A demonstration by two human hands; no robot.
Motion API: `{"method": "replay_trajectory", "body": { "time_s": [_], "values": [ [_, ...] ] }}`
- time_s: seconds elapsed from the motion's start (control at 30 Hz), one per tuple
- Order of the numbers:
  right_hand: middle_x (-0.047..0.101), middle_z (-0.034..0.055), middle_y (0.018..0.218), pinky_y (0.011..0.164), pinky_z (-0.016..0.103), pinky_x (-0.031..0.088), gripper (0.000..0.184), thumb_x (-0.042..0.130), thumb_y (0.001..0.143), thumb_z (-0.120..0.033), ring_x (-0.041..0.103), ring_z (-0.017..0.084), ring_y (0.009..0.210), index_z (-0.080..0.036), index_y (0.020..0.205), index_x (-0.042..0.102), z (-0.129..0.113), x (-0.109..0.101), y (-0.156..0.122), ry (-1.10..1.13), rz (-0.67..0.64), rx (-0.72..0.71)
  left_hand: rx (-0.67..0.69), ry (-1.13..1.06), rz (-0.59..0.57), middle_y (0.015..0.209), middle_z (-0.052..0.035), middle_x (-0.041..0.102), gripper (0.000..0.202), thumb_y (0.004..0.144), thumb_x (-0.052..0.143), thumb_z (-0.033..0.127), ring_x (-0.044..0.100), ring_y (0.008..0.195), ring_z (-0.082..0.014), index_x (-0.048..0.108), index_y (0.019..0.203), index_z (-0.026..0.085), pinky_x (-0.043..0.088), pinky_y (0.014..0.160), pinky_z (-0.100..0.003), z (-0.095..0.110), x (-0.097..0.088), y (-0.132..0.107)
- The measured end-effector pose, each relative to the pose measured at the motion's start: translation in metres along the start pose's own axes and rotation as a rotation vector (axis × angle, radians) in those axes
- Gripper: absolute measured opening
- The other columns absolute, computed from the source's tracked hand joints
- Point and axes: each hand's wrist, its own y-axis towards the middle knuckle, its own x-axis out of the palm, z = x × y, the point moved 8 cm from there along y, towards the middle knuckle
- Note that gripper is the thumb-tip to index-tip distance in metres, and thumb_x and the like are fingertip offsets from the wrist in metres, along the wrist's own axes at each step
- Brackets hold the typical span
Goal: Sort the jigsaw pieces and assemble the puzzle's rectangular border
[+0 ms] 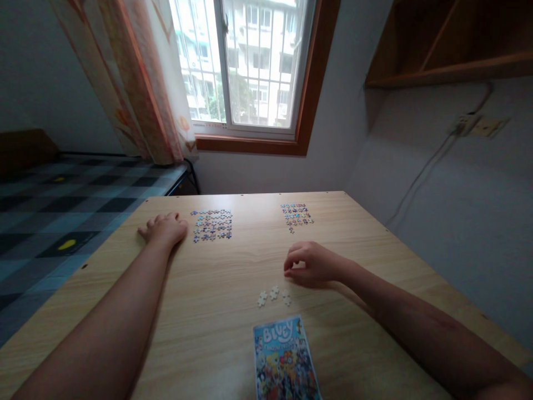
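One curled right hand (pixel 310 261), three loose puzzle pieces (pixel 274 293) nearby.
Its fingers bend toward the thumb at frame centre; any pinched piece cannot be made out. Left hand (pixel 164 229), centre left, rests loosely spread, seemingly empty. The pieces, just below the right hand, look light, stiff, best edge-pinched.

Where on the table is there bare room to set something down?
Bare: between the left piece group and right piece group, and between the left forearm and the box. Crowded: around the loose pieces between the box and right hand.
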Motion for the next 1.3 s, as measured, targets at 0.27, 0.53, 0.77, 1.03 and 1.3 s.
{"method": "replay_trajectory", "body": {
  "time_s": [0.27,0.53,0.77,1.03,1.3],
  "values": [
    [0.071,-0.0008,0.077,0.059,0.026,0.038,0.019,0.082,0.076,-0.039,0.062,0.014,0.068,-0.025,0.086,0.075,-0.037,0.011,-0.005,-0.182,-0.18,0.043,-0.082,0.051,-0.004,0.156,-0.0158,0.043,0.061,0.091,0.04,0.046,0.038,0.14,-0.0377,0.052,0.146,0.023,0.027,0.112,-0.062,0.0,-0.005,-0.005],
    [0.07,-0.0026,0.074,0.054,0.024,0.033,0.018,0.082,0.074,-0.032,0.058,0.013,0.064,-0.024,0.087,0.073,-0.029,0.016,-0.006,-0.096,-0.199,0.203,-0.083,0.044,-0.004,0.155,-0.0161,0.043,0.061,0.09,0.038,0.047,0.039,0.139,-0.0371,0.052,0.144,0.023,0.028,0.11,-0.061,-0.001,-0.005,-0.006],
    [0.064,-0.0034,0.068,0.053,0.02,0.039,0.016,0.076,0.081,-0.032,0.055,0.009,0.06,-0.018,0.079,0.07,0.006,0.012,-0.005,0.391,-0.308,0.253,-0.081,0.039,0.011,0.154,-0.0166,0.045,0.06,0.089,0.041,0.047,0.041,0.136,-0.0382,0.054,0.144,0.023,0.028,0.11,-0.061,-0.001,-0.006,-0.006],
    [0.07,0.0011,0.075,0.062,0.023,0.037,0.012,0.069,0.088,-0.027,0.059,0.012,0.067,-0.019,0.079,0.07,0.072,-0.055,-0.013,-0.259,0.213,0.381,-0.083,0.047,0.009,0.154,-0.0157,0.044,0.06,0.09,0.039,0.046,0.041,0.137,-0.0382,0.054,0.143,0.024,0.029,0.11,-0.061,-0.004,-0.003,-0.002],
    [0.075,0.004,0.092,0.067,0.026,0.038,0.018,0.058,0.095,-0.031,0.066,0.017,0.083,-0.022,0.09,0.073,0.08,-0.037,-0.016,-0.498,0.137,0.441,-0.075,0.028,0.03,0.152,-0.0167,0.047,0.059,0.089,0.041,0.045,0.042,0.135,-0.0391,0.056,0.141,0.023,0.03,0.108,-0.063,-0.004,-0.003,-0.002]
  ]
}}
